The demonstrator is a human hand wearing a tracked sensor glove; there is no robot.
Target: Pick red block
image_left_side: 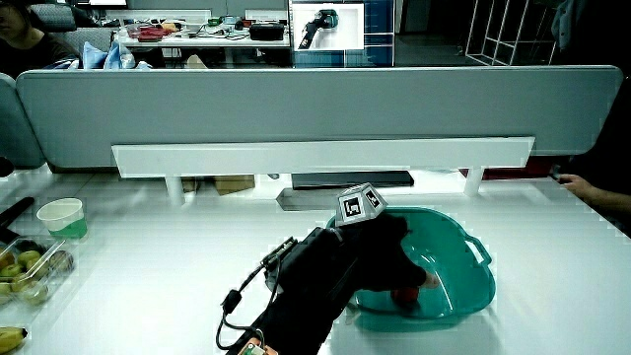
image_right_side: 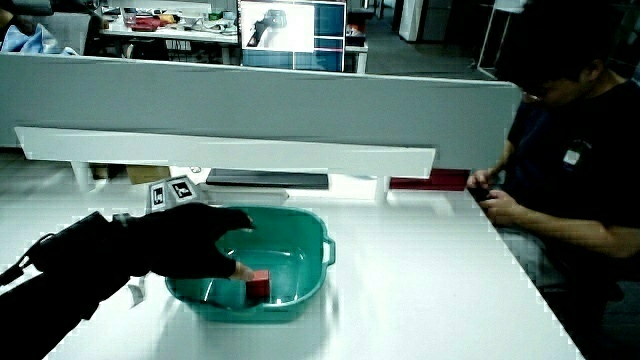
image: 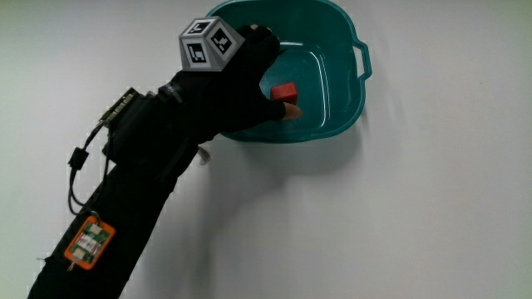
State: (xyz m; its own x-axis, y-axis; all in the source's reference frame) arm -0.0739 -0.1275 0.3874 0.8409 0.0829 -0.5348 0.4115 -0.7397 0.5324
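A: Where is the red block (image: 285,91) placed?

B: It is seen on the floor of the teal tub (image: 342,33), roughly mid-basin, resting flat. No long axis is to be noted; it reads as a near-cube.

A: And relative to the hand (image: 241,79)?

B: The hand is reached in over the tub's rim, with the block just beside the fingertips. In the main view the thumb tip is seen touching or nearly touching the block's lower edge, while the other fingers are arched over the block's farther edge. In a side view the block (image_right_side: 259,285) is seen at the fingertips, low in the tub (image_right_side: 312,228).

A: State of the hands?

B: Fingers are curled part-way around the block in a narrow pinch, but a closed hold cannot be confirmed; the block is judged to be sitting on the tub floor, not lifted. Contact on the farther face is hidden by the glove.

A: What does the next move turn on?

B: Likely a small closing of thumb and fingers across the block, then a straight lift clear of the rim.

A: Any writing?

B: None readable. Only black-and-white patterns are shown on the cube (image: 208,43) on the glove's back; an orange tag (image: 88,242) is seen on the forearm, its text too small. The tabletop (image: 432,208) is plain white.
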